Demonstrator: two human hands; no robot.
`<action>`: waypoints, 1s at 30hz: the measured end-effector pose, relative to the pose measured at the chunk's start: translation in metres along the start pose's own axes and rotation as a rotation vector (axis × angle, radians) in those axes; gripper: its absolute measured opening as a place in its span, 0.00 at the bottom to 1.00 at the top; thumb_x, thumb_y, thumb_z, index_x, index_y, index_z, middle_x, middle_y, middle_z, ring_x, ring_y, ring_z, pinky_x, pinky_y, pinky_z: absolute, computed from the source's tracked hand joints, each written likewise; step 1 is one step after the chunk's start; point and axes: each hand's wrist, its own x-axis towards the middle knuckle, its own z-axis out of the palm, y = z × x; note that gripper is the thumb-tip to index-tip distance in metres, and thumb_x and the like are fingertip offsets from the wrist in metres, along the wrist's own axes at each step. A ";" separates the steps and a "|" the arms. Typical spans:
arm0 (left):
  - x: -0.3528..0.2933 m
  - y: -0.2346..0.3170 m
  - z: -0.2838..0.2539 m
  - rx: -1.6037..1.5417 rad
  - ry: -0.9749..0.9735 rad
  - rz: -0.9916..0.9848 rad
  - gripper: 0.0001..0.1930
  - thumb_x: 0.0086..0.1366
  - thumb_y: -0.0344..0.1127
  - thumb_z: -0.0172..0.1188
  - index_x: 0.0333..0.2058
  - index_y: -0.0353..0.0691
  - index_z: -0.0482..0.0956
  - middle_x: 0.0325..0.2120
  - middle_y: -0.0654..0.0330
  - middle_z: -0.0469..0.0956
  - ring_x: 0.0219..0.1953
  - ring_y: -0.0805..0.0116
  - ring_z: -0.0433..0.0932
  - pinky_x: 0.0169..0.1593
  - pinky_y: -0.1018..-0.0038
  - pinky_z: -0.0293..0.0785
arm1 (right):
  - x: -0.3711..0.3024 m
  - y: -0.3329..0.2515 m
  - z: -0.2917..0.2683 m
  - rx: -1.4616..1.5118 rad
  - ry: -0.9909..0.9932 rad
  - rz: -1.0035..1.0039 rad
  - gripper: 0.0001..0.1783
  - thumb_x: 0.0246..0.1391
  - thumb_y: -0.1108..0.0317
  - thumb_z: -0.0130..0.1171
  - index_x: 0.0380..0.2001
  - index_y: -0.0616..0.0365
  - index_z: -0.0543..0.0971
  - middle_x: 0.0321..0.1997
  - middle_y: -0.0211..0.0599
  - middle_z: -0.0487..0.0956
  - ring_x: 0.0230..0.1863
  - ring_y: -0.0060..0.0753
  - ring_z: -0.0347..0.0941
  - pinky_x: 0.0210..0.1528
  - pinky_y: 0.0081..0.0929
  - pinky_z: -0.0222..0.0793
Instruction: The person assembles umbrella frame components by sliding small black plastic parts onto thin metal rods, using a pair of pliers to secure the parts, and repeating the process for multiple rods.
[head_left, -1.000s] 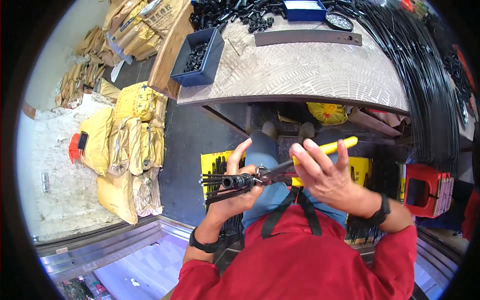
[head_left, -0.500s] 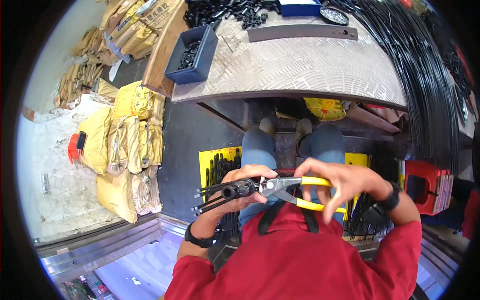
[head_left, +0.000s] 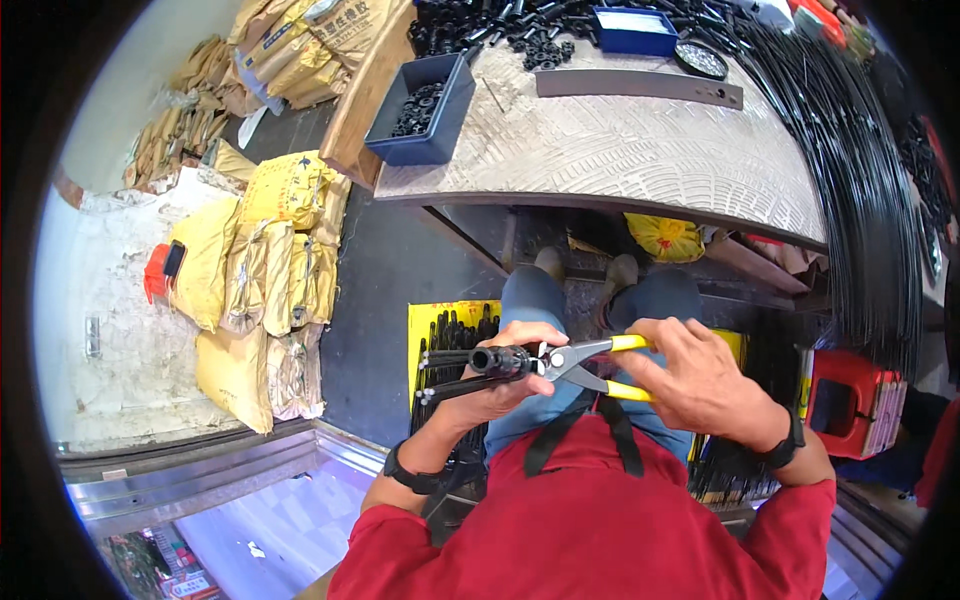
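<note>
My left hand (head_left: 486, 403) is closed around a black tubular part (head_left: 497, 362) with several thin black rods sticking out to the left. An open round end of the tube shows. Yellow-handled pliers (head_left: 570, 358) are in my right hand (head_left: 700, 380), their handles spread apart. The jaws point left and meet the right end of the black part, near my left thumb and fingertips. Exactly what the jaws touch is too small to tell.
Ahead stands a worktable (head_left: 620, 140) with a dark blue bin (head_left: 422, 110) of small black parts, a metal strip (head_left: 640, 88) and a bundle of long black rods (head_left: 850, 190). Yellow sacks (head_left: 285, 240) are piled at left. A red stool (head_left: 850, 400) stands at right.
My right hand has turned, with its fingers now coming over the pliers' handles, which stand wider apart. Both hands and the black part appear slightly further right as the view shifted.
</note>
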 end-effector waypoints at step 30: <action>0.024 -0.007 -0.005 -0.310 0.236 0.019 0.32 0.61 0.62 0.36 0.33 0.33 0.70 0.28 0.56 0.73 0.31 0.69 0.71 0.36 0.74 0.67 | 0.020 -0.026 0.091 2.237 -0.282 0.128 0.21 0.53 0.49 0.49 0.33 0.55 0.59 0.25 0.44 0.69 0.19 0.29 0.67 0.19 0.23 0.64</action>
